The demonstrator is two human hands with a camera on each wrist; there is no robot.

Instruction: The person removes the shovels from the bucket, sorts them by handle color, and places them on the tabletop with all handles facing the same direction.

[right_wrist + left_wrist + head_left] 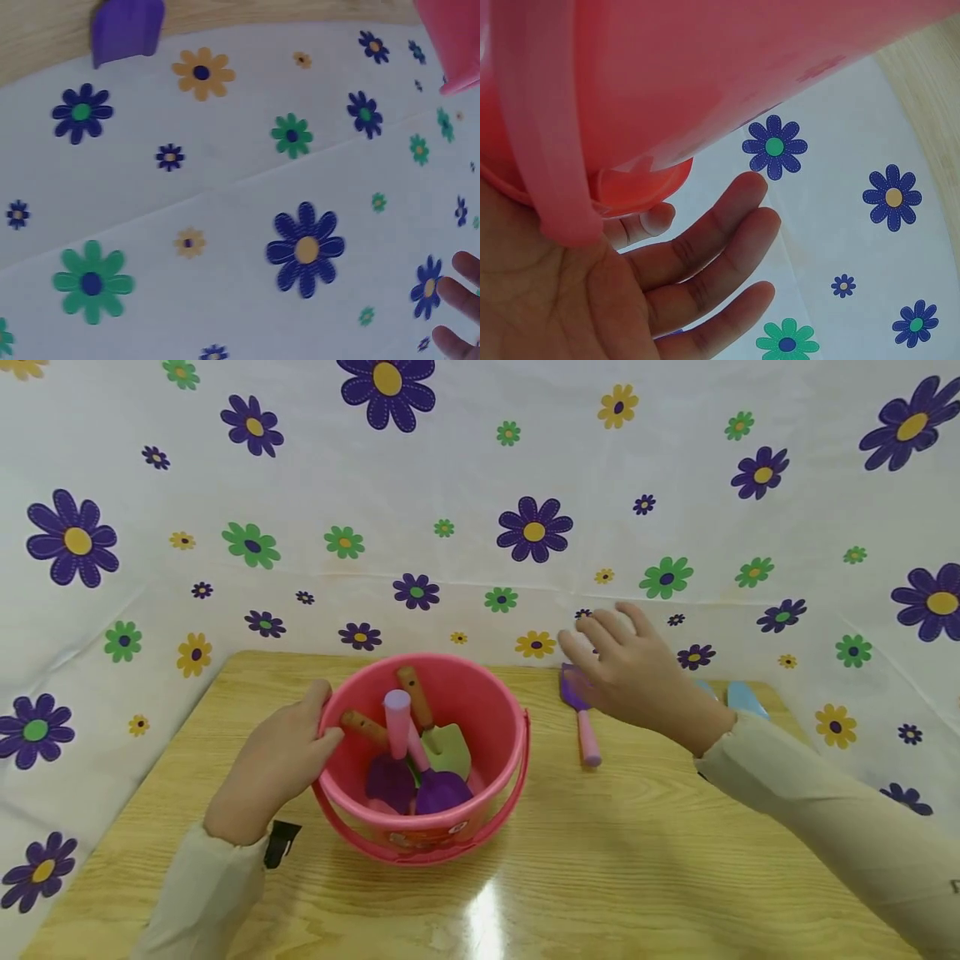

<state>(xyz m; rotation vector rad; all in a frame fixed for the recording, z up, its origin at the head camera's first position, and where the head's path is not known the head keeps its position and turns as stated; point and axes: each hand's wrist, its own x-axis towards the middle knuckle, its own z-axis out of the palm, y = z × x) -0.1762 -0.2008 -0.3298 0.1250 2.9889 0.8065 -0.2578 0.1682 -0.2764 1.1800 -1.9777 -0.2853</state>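
My left hand holds the rim of a pink bucket at its left side, thumb over the edge. In the left wrist view the other fingers extend beside the bucket's outer wall. Inside lie several toy garden tools, including a purple shovel and a pale green trowel with a wooden handle. My right hand, fingers loosely bent, hovers with nothing held near a small purple tool with a pink handle. Its purple blade shows in the right wrist view, away from the fingertips.
Two light blue pieces lie at the table's back right, partly behind my right wrist. The bucket's handle hangs down around its front. A flower-printed white sheet stands behind the wooden table and along its sides.
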